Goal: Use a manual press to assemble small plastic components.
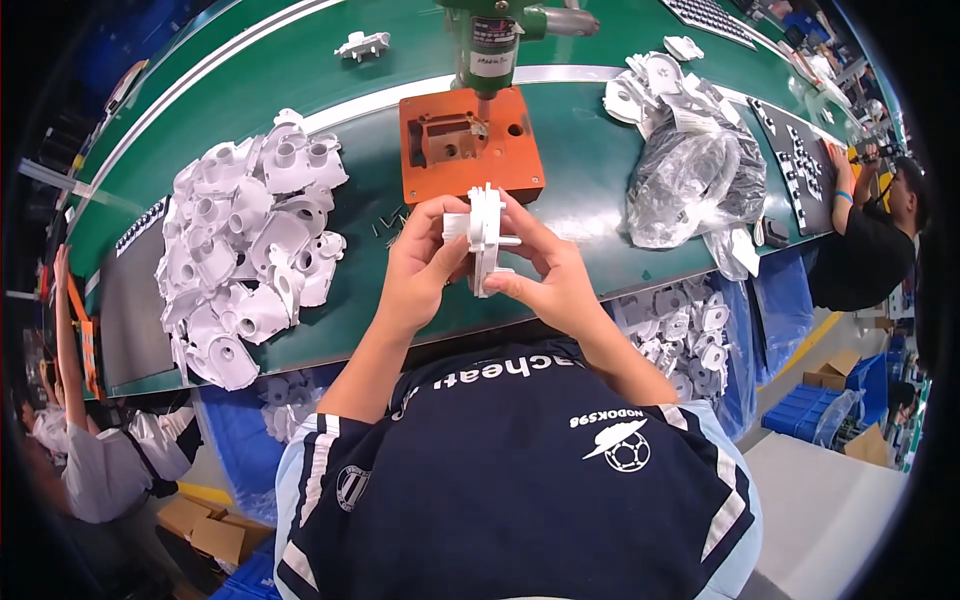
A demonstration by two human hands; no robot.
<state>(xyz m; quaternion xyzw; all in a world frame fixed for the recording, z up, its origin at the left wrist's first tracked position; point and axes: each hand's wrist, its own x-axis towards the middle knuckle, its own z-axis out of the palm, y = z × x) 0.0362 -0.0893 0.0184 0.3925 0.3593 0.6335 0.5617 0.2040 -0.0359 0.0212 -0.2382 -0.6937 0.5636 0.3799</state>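
**White plastic part held edge-on in both hands over the bench edge**

White plastic part (483, 238) gripped between both hands, just above the near edge of the green bench (590, 170); turned edge-on, thin disc upright, short stubs sticking out to either side. Left hand (425, 262) wrapped around the part's left side, fingers curled, thumb up near the top stub; right hand (545, 270) pinching the right side, fingertips closed on the lower edge, index laid along the top. Forearms rising from a dark blue shirt with pale stripes at the bottom of the view.

Just beyond the hands, orange fixture block (470, 143) flat on the bench, a recessed pocket in its left half and a round hole to the right; green press head (489, 40) upright directly above it, tip touching or nearly touching the block.

Left of the hands, large heap of white moulded housings (250, 240) spread across the bench; right, clear plastic bag (690, 180) crumpled, more white parts (650, 85) piled behind it. Below the bench edge on the right, blue-lined bin of white parts (690, 325).

Farther off, single white piece (362, 44) alone near the far edge; black trays (800, 160) at the far right, another person's hand (838, 165) resting on one.
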